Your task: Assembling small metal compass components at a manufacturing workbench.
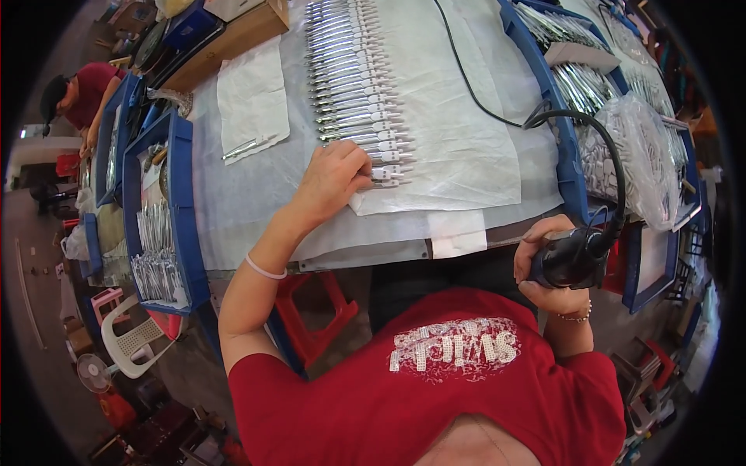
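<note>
"What's the right hand holding?"
"A fat, round black tool."
"The left hand?"
"At the near end of the shiny metal sticks, on a wrinkly white sheet. Can't tell if it's pinching."

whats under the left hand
The near end of the row of metal rods, on a white sheet, shows right of the left hand. Whatever lies directly beneath it is covered and cannot be seen.

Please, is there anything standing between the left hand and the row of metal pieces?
Nothing visible: the left hand is at the near end of the row. The black cable runs off to the row's right, not between them.
</note>
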Demonstrator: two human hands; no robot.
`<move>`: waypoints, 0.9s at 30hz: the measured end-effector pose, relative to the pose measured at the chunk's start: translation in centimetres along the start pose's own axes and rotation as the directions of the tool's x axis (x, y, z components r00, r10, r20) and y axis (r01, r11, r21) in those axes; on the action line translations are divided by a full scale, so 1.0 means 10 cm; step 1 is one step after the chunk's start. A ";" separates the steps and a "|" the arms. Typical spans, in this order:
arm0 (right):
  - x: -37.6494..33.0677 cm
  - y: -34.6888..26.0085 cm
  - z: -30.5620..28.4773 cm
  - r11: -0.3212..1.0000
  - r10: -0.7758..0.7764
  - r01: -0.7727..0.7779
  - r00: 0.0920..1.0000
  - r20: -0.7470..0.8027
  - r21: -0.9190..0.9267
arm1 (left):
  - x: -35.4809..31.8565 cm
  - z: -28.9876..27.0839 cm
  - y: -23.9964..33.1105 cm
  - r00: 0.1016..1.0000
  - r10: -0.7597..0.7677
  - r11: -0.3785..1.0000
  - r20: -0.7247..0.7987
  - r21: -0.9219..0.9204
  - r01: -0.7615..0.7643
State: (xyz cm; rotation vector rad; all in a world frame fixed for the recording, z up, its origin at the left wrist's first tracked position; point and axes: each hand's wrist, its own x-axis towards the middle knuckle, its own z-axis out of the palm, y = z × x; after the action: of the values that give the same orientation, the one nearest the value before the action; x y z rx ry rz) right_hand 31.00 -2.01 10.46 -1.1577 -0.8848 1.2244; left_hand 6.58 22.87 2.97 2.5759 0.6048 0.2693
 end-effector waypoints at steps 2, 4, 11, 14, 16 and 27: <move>0.01 -0.02 0.03 1.000 0.010 -0.010 1.000 -0.008 -0.006 | 0.01 0.01 0.03 0.998 0.032 0.999 -0.061 -0.027 -0.034; 0.02 -0.03 0.05 1.000 0.019 -0.019 1.000 -0.013 -0.012 | 0.02 0.00 -0.01 0.997 0.067 0.998 -0.039 -0.008 -0.067; 0.04 -0.04 0.09 0.998 0.020 -0.020 1.000 -0.009 -0.053 | 0.11 -0.10 -0.03 0.989 0.129 0.992 0.077 0.007 -0.130; 0.02 -0.01 0.08 0.999 0.016 -0.016 1.000 -0.009 -0.037 | 0.09 -0.10 0.00 0.986 0.128 0.992 0.103 -0.010 -0.128; 0.01 -0.01 0.08 0.999 0.023 -0.024 0.999 -0.028 -0.049 | 0.07 -0.05 0.00 0.989 0.138 0.990 0.058 -0.024 -0.137; 0.06 0.07 0.18 0.922 -0.377 0.386 0.909 -0.179 0.018 | -0.62 -0.09 0.90 0.820 -0.545 0.384 -0.177 -0.922 0.056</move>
State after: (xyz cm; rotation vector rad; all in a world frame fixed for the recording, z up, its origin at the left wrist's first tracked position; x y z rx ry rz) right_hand 29.26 -1.18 10.16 -0.9735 -0.8916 0.8100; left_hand 4.22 13.24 7.68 1.2768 0.8131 0.8389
